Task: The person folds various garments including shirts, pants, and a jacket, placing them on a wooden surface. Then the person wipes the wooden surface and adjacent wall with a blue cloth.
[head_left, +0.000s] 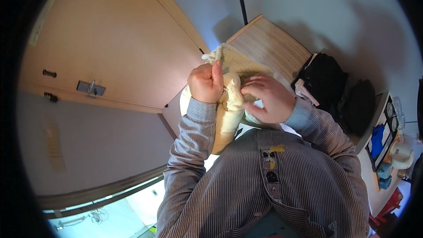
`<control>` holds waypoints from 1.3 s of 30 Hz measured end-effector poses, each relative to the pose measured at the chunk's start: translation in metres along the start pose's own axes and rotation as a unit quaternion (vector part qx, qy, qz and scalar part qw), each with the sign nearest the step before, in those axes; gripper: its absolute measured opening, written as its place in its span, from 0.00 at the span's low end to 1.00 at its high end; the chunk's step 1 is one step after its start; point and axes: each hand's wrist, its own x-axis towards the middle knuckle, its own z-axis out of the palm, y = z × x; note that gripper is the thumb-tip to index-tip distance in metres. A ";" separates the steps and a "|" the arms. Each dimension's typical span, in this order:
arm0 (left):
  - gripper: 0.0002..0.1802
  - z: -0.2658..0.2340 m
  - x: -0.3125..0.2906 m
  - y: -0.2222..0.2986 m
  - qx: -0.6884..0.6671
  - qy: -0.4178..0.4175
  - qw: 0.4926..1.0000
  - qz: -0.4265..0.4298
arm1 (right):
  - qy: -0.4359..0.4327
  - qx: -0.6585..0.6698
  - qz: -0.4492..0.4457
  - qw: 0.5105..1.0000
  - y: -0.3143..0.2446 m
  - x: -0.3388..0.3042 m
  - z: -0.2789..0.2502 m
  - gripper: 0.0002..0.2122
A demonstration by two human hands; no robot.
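Observation:
A cream, puffy padded garment [229, 121] with soft folds hangs in front of my chest; its exact kind is hard to make out. My left hand [205, 83] is closed in a fist at its upper left, thumb up, gripping the cloth. From the right, my right hand [271, 99] reaches in with bent fingers, its fingertips on the bunched cloth near the middle. A thick white cord [213, 56] shows above my left fist. Greyish-green cloth lies behind and under my right hand, and my palms hide part of the folds.
A wood-topped cabinet [269, 39] stands ahead, with dark clothes [324, 79] heaped at its right. To the left is a wooden door [110, 31] with a metal handle [91, 88]. A white table [372, 185] at right bears a tray, a white cup and small blue items.

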 end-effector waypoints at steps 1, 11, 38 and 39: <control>0.21 -0.002 0.002 0.000 0.004 0.000 1.000 0.010 | -0.034 -0.005 0.017 0.999 0.000 0.000 0.008 0.16; 0.23 0.028 0.045 -0.020 -0.040 -0.034 0.998 -0.027 | -0.041 0.051 0.101 0.993 0.050 -0.011 0.007 0.15; 0.22 0.039 0.195 -0.055 -0.507 -0.246 0.810 0.161 | 0.150 -0.069 0.539 0.826 0.141 0.012 0.018 0.29; 0.22 0.034 0.197 -0.056 -0.507 -0.257 0.803 0.176 | 0.148 -0.075 0.539 0.826 0.145 0.018 0.026 0.31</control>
